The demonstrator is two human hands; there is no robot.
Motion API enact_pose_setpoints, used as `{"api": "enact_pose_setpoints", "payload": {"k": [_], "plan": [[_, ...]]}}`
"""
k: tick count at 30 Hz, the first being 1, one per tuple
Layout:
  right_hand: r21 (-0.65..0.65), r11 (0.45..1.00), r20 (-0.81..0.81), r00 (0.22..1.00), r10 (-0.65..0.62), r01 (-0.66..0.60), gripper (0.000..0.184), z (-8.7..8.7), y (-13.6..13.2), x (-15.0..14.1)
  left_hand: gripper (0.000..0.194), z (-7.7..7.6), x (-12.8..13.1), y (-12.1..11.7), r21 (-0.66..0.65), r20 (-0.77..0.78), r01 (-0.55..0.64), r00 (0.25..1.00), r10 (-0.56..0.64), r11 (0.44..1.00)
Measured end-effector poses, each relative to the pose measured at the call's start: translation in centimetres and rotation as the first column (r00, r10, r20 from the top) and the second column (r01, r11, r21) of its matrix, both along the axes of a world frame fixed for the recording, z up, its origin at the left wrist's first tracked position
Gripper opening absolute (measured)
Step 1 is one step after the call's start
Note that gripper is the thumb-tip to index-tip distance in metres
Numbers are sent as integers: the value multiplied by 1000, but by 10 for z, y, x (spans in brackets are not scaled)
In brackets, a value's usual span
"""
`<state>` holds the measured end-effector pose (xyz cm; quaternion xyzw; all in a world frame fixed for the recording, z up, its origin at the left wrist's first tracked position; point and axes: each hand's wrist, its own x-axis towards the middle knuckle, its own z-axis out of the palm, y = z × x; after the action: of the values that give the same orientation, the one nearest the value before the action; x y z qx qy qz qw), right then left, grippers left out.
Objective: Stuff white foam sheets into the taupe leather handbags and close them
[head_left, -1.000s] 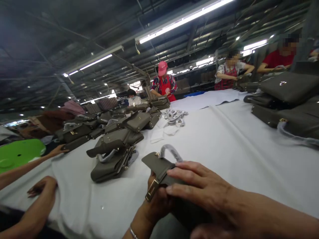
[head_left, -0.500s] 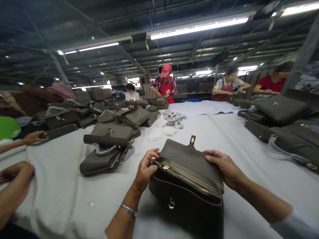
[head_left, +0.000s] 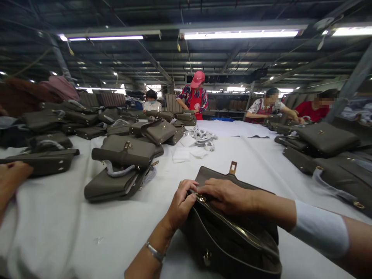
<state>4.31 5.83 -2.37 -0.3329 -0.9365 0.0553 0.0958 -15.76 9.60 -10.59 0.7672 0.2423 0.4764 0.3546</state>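
Observation:
A dark olive handbag [head_left: 229, 236] stands in front of me, its flap [head_left: 209, 174] tipped back with a gold clasp [head_left: 233, 167] at the tip. Inside runs a gold zipper [head_left: 232, 224]. My left hand [head_left: 183, 203] grips the bag's upper left corner between thumb and fingers. Reaching across the flap, my right hand [head_left: 228, 195] has its bent fingers at the zipper's left end, close beside the zipper pull [head_left: 201, 198]. Its fingertips meet near my left fingers and are partly hidden. A gold turn lock [head_left: 207, 257] sits on the front panel.
Stacked olive handbags [head_left: 124, 166] lie to the left, with more bags [head_left: 328, 135] piled on the right. Wrapped handles [head_left: 202, 137] lie mid-table on the white cloth [head_left: 116, 232]. A co-worker's hand [head_left: 14, 174] touches a bag at far left. Several co-workers stand across the table.
My right hand has left the flap's right edge and moved left to the zipper's left end. The bag has shifted slightly right and its front opening gapes wider.

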Motion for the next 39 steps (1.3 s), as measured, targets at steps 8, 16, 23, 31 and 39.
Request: {"api": "enact_pose_setpoints", "payload": {"k": [8,16,23,31,39], "plan": [[97,993,415,909,15,-61,13,28,-3,-5,11,1,9,-3,45,-44,-23,999,25,999],[17,999,609,793,29,-50,16,59,-4,-46,16,-5,0,-10,78,-4,-11,1000,11,997],[-237,971,612,781,121,35,13,69,8,-49,17,-6,-3,-12,96,40,-41,999,37,995],[-41,993,682,724,107,-108,12,68,-27,-45,13,-8,-3,-13,127,60,-81,995,74,989],[-271,956,608,790,77,115,30,77,-88,24,8,-8,9,-15,164,53,-229,973,223,960]]}}
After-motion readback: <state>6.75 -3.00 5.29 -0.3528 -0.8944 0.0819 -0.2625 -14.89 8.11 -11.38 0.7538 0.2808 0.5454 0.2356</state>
